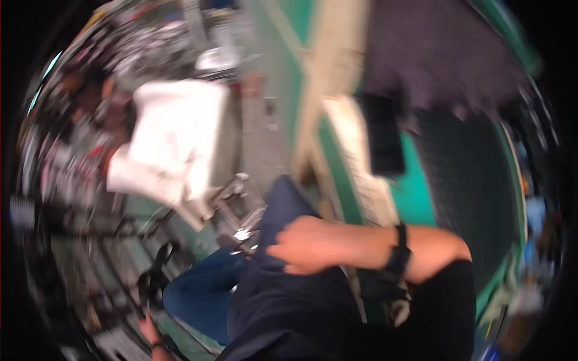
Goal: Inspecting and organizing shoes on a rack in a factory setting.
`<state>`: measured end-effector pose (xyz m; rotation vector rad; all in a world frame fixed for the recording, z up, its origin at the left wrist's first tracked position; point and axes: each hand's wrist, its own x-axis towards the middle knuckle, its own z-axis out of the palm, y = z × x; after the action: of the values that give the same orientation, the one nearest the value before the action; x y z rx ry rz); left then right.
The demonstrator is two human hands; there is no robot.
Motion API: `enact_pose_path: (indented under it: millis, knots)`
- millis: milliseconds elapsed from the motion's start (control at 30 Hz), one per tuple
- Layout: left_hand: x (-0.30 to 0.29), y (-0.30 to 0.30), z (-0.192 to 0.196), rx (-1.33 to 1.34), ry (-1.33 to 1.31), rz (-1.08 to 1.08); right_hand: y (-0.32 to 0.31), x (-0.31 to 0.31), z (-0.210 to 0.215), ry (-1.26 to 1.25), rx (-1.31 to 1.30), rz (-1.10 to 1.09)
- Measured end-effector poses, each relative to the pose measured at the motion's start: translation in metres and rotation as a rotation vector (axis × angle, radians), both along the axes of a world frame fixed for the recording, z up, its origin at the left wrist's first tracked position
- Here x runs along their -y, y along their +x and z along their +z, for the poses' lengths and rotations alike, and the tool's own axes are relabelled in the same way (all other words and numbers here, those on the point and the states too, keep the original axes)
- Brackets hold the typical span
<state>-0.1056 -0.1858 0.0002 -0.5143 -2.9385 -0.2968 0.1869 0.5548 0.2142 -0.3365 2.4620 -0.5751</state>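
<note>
My right hand (307, 243) lies on the dark navy cloth (274, 298) over my knee, its fingers curled inward and blurred. Anything inside those fingers is hidden. A black band (398, 253) circles that wrist. My left hand (148, 330) hangs low at the left, next to dark metal bars (114, 271); it is too small and smeared to show how its fingers are held. Blue cloth (201, 295) bulges out beside the navy cloth.
A white cloth-like cover (177, 135) drapes over something at the left. To the right, a black phone-like slab (383, 135) lies on a green and beige surface (415, 180). Beyond it are a purple-grey cloth (439, 54) and a dark ribbed mat (475, 180). Clutter blurs at the far left.
</note>
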Motion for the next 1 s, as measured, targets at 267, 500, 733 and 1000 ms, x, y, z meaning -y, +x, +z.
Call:
enact_pose_path:
  millis: [267,500,733,1000]
  knots:
    - [-0.110,0.027,0.017,0.351,0.465,0.577,0.012,0.004,-0.007,-0.111,0.097,0.047]
    - [-0.118,0.043,0.035,0.290,0.354,0.625,0.011,0.003,0.008,-0.084,0.132,0.046]
    - [-0.124,0.043,0.038,0.284,0.283,0.661,0.009,0.011,0.031,-0.139,0.143,-0.086]
    - [-0.131,0.031,0.031,0.297,0.212,0.610,0.019,0.006,0.007,-0.109,-0.034,0.055]
